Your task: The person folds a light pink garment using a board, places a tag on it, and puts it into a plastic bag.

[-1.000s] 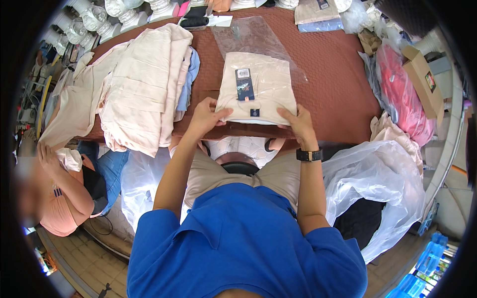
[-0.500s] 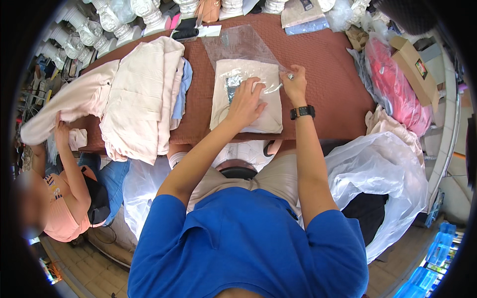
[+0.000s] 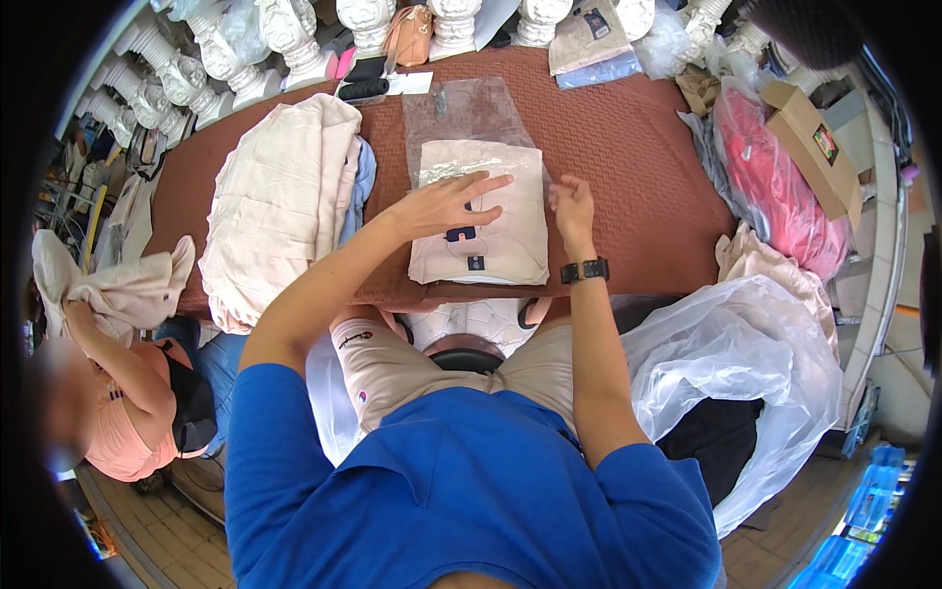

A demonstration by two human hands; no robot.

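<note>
A folded beige garment [image 3: 496, 250] lies on the brown-covered table in front of me, with dark tags on its upper face. A clear plastic bag [image 3: 467, 116] covers its top, and the bag's free end spreads flat beyond the far edge. My left hand [image 3: 446, 206] is over the garment with fingers spread, holding nothing; whether it presses down is hard to tell. Just off the garment's right edge is my right hand [image 3: 573, 211], its fingers loosely curled and apart, with nothing visible in them.
To the left lies a pile of beige garments [image 3: 280, 187] with a blue one beneath. A packed garment [image 3: 594, 39] sits at the far edge. Red clothing in plastic [image 3: 770, 162] and an open cardboard box [image 3: 819, 147] stand right. A seated co-worker [image 3: 132, 402] handles beige cloth.
My left hand has shifted left and my right hand has drawn away from the bag's edge. The dark tags now show more. The co-worker has pulled a beige garment off the pile.
</note>
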